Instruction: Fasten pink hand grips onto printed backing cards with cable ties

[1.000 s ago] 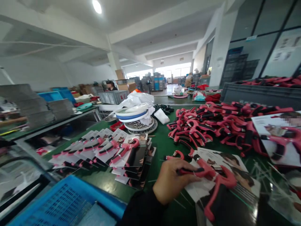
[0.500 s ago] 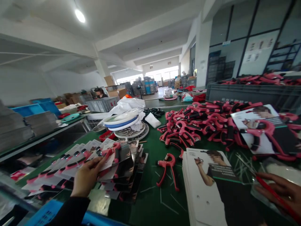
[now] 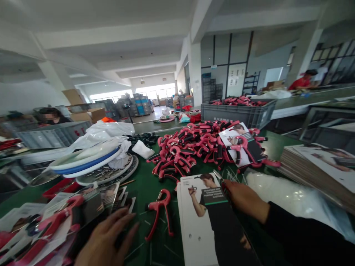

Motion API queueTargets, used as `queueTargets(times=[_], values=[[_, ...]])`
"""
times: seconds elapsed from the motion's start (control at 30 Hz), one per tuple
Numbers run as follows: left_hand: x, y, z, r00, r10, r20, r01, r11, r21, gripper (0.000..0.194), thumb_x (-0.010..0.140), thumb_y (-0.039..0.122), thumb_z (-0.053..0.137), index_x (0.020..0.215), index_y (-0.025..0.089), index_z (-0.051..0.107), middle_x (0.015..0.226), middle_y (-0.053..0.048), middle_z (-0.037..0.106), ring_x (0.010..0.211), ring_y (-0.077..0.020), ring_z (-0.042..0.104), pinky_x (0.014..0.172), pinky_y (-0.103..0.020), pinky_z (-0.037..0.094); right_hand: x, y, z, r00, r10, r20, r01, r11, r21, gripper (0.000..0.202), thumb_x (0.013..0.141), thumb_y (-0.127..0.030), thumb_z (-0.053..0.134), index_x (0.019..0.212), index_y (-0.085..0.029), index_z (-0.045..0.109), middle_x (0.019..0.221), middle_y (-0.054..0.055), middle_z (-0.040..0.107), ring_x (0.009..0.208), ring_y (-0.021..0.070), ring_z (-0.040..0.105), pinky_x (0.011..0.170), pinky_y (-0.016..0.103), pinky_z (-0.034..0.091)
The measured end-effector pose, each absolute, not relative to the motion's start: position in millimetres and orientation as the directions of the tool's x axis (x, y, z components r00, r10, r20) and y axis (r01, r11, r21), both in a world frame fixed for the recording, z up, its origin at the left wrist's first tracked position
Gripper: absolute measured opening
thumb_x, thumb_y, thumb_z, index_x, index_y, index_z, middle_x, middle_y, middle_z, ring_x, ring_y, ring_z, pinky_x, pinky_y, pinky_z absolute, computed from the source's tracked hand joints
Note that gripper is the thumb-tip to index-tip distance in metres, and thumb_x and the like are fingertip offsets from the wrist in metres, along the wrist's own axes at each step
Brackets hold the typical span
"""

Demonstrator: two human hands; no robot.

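Observation:
My left hand is blurred, fingers apart and holding nothing, beside the carded hand grips at lower left. The nearest pink hand grip lies on its printed card. My right hand is closed around a red-handled tool with narrow metal jaws, its tip by the top edge of a stack of printed cards. Whether it is scissors or pliers I cannot tell. Between my hands a single pink and black hand grip lies on the green table, legs toward me. Thin clear strips are scattered around it.
Behind lies a heap of pink hand grips, with one carded hand grip on top. A grey crate of more grips stands beyond. At right are a plastic bag and another card stack; at left, white and blue rings.
My left hand has let go of the carded hand grip and moved down, toward me. My right hand has brought the red-handled tool to the card stack. The view has turned right.

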State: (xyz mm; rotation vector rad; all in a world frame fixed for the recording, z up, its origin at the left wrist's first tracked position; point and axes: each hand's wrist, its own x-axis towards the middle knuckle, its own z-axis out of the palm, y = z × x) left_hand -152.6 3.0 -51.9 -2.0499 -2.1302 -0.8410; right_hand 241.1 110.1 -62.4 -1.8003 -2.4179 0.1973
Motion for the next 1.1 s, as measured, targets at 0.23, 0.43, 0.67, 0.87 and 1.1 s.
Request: queueTargets(times=[0.23, 0.43, 0.67, 0.87, 1.1], values=[[-96, 70, -100, -0.016, 0.996, -0.083, 0.987, 0.029, 0.155, 0.047, 0.087, 0.023, 0.031, 0.133, 0.017, 0.039, 0.127, -0.013, 0.055, 0.105, -0.0238, 0.06, 0.086, -0.036, 0.046, 295, 133, -48, -0.136, 0.989, 0.059, 0.991, 0.137, -0.005, 0.023, 0.09, -0.031, 0.052, 0.107, -0.016, 0.058, 0.11, 0.007, 0.059, 0.095, 0.0189, 0.058, 0.082, 0.04, 0.048], [-110, 101, -107, -0.064, 0.998, 0.011, 0.976, 0.06, 0.211, 0.044, 0.089, 0.03, 0.029, 0.128, 0.017, 0.044, 0.116, -0.013, 0.058, 0.103, -0.0256, 0.059, 0.086, -0.036, 0.044, 373, 138, -42, -0.123, 0.992, 0.024, 0.988, 0.12, 0.097, 0.025, 0.089, -0.032, 0.053, 0.109, -0.017, 0.058, 0.115, 0.007, 0.058, 0.101, 0.0206, 0.057, 0.087, 0.043, 0.046], [-115, 108, -114, -0.08, 0.997, -0.007, 0.964, 0.079, 0.255, 0.05, 0.088, 0.04, 0.028, 0.13, 0.016, 0.043, 0.114, -0.013, 0.058, 0.104, -0.0259, 0.059, 0.089, -0.038, 0.043, 322, 150, -57, -0.286, 0.958, -0.036, 0.94, 0.287, 0.184, 0.025, 0.087, -0.033, 0.056, 0.105, -0.015, 0.059, 0.108, 0.007, 0.06, 0.097, 0.0208, 0.058, 0.083, 0.043, 0.047], [-125, 102, -114, -0.042, 0.998, 0.049, 0.971, 0.029, 0.237, 0.051, 0.083, 0.041, 0.038, 0.128, 0.021, 0.048, 0.111, -0.012, 0.059, 0.102, -0.0278, 0.059, 0.089, -0.04, 0.044, 319, 163, -46, -0.255, 0.964, 0.078, 0.954, 0.238, 0.181, 0.022, 0.088, -0.031, 0.056, 0.102, -0.014, 0.059, 0.106, 0.007, 0.061, 0.098, 0.0211, 0.057, 0.084, 0.043, 0.046], [-42, 94, -54, 0.062, 0.996, 0.061, 0.816, -0.086, 0.572, 0.048, 0.079, 0.057, 0.044, 0.106, 0.021, 0.061, 0.098, -0.007, 0.065, 0.083, -0.0252, 0.062, 0.076, -0.036, 0.046, 338, 164, -19, -0.021, 0.966, 0.257, 0.991, 0.055, -0.125, 0.022, 0.088, -0.035, 0.054, 0.082, -0.015, 0.063, 0.08, 0.002, 0.065, 0.075, 0.0146, 0.061, 0.071, 0.032, 0.049]])
